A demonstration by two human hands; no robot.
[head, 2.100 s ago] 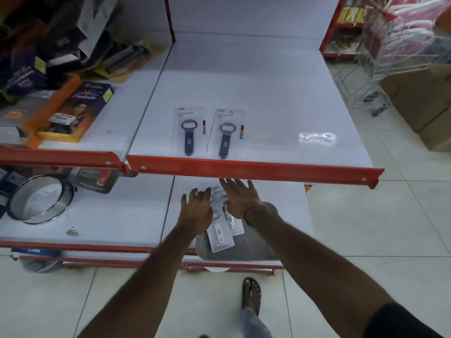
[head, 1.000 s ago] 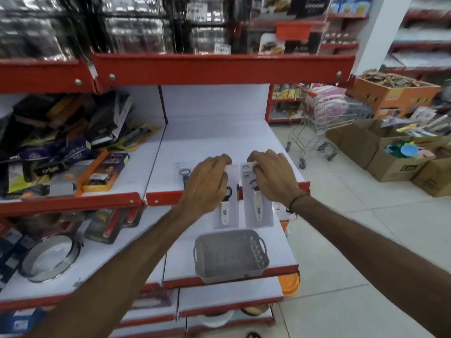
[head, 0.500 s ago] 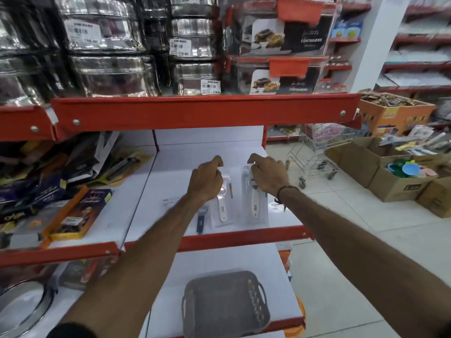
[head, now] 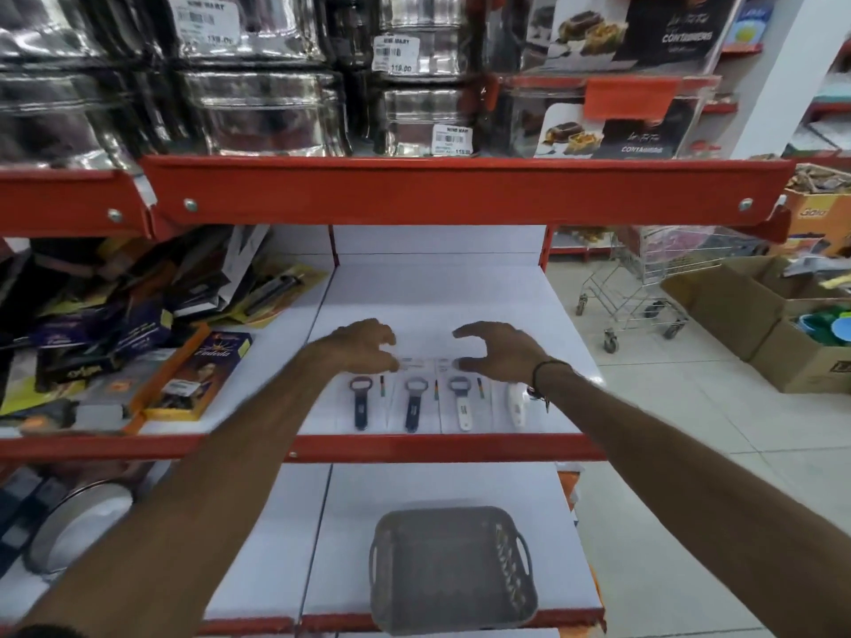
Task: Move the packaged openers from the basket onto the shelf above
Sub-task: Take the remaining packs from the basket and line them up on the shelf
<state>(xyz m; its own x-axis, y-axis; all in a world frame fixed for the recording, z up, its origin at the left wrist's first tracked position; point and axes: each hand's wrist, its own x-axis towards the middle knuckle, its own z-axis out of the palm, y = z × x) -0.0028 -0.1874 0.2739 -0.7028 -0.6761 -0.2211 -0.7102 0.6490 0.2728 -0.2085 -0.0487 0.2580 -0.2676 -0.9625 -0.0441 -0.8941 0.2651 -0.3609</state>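
Observation:
Several packaged openers lie in a row near the front of the white shelf: two dark-handled ones on the left, two white-handled ones on the right. My left hand hovers over the top edge of the dark openers' packs, fingers curled and apart, holding nothing. Above the white openers' packs my right hand does the same, its wrist covering part of the rightmost pack. The grey plastic basket sits on the shelf below; nothing shows inside it.
A red-edged shelf with steel tins and boxed containers hangs just above my hands. Boxed and carded goods crowd the shelf to the left. A wire trolley and cardboard boxes stand on the tiled floor at right.
Both hands carried the two white-handled openers up from the basket, laid them right of the dark ones and let go. The hands now hover open above the row.

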